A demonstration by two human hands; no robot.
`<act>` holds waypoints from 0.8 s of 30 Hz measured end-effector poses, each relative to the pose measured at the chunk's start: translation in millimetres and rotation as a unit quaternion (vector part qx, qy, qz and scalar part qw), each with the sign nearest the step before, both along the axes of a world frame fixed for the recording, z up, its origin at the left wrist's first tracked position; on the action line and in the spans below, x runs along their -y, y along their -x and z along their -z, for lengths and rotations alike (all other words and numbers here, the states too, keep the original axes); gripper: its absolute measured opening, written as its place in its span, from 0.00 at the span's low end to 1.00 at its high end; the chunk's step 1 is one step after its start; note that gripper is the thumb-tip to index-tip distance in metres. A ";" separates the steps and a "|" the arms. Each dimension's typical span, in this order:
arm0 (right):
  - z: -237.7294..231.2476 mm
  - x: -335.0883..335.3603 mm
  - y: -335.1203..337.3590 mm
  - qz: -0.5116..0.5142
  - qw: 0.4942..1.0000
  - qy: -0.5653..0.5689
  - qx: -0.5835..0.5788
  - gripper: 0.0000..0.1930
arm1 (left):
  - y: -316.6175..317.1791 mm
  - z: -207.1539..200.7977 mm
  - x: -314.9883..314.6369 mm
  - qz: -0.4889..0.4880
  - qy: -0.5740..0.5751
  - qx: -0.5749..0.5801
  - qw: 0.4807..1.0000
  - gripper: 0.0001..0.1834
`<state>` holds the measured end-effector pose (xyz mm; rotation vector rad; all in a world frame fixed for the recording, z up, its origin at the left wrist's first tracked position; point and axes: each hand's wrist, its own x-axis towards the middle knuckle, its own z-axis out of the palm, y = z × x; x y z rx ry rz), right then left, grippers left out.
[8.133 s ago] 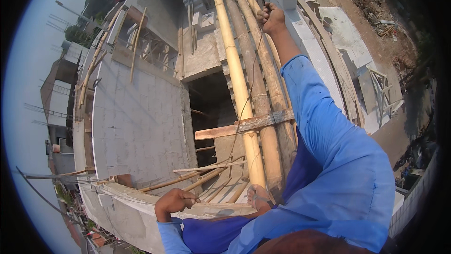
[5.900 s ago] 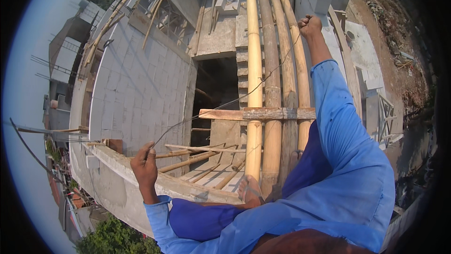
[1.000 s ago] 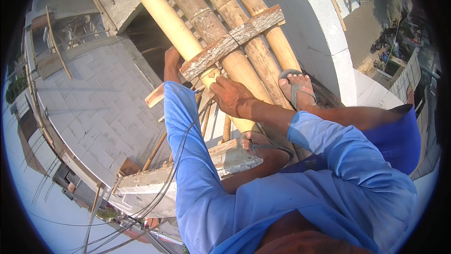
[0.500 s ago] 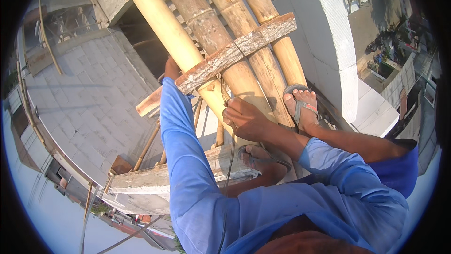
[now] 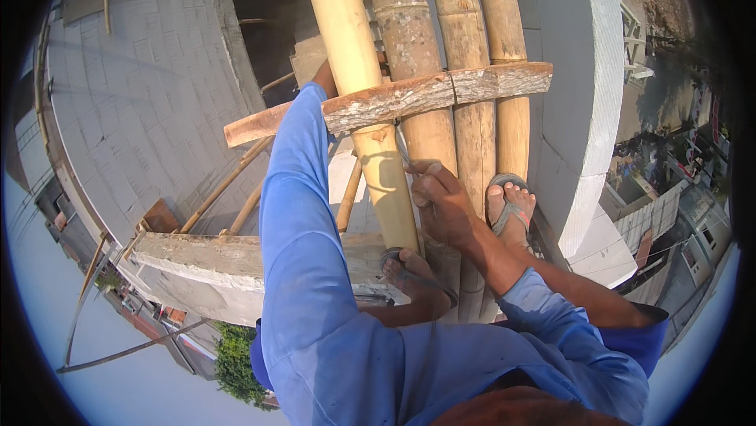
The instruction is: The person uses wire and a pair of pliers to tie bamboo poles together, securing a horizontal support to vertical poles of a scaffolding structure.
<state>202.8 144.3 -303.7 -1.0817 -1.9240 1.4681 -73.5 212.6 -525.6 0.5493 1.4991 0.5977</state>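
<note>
Several bamboo poles lie side by side under me, and a rough, bark-edged wooden batten (image 5: 394,103) crosses over them. My left hand (image 5: 325,79) reaches beneath the leftmost, pale yellow bamboo pole (image 5: 340,20), just beyond the batten; its fingers are hidden behind the pole. On the near side of the batten, my right hand (image 5: 442,201) is closed over the brownish second pole (image 5: 403,24), fingers pinched on a thin dark cord (image 5: 404,152). That cord runs up from the fingers toward the batten, between the first two poles.
My sandalled feet, left (image 5: 413,275) and right (image 5: 513,209), stand on the poles. A light block wall (image 5: 579,103) rises at the right, with a drop beyond it. A concrete ledge (image 5: 213,257) runs at the near left; a dark opening (image 5: 268,16) lies beyond.
My view has turned, so the poles now run more upright and the batten lies flatter. My right hand stays near the batten with the cord, now over the second pole.
</note>
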 end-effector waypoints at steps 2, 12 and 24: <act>1.3 -4.8 0.8 -0.016 0.999 -0.027 0.012 0.06 | 1.9 -0.6 -3.2 -0.009 0.002 0.008 1.000 0.30; -6.5 -28.3 10.7 -0.002 1.000 -0.005 0.023 0.05 | -7.6 -48.6 -20.0 -0.155 -0.006 0.202 0.967 0.36; -6.2 -100.8 45.8 0.067 0.992 -0.015 0.110 0.15 | -12.3 -51.6 -41.8 -0.152 -0.111 0.513 0.837 0.46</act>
